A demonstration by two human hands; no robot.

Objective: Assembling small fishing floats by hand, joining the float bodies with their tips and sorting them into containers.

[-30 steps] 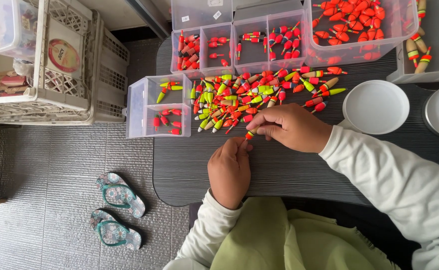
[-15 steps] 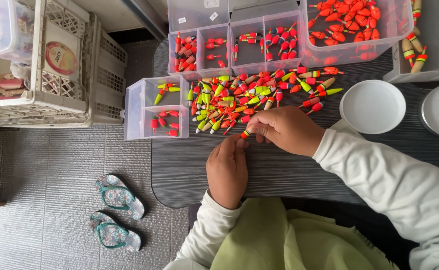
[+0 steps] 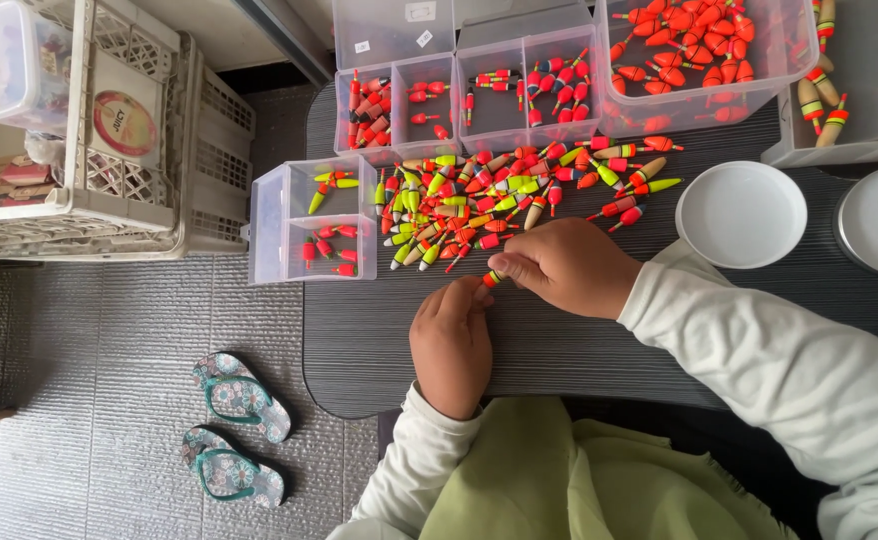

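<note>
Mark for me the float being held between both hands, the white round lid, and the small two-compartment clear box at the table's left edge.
float (image 3: 492,279), head view, its orange middle.
white round lid (image 3: 741,214), head view, centre of its top.
two-compartment clear box (image 3: 271,225), head view, its left wall.

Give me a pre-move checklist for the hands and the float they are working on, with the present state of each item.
1. Float pinched at the right hand fingertips: ok.
2. Left hand touching the same float: ok, its fingertips meet it.
3. Both hands over the dark table, not past its edge: ok.
4. Loose pile of floats apart from the hands: ok, it lies just beyond them.
5. Small clear two-compartment box within the table edge: not ok, it overhangs the left edge.
6. Whether the held float is whole: cannot tell, fingers cover most of it.
</note>
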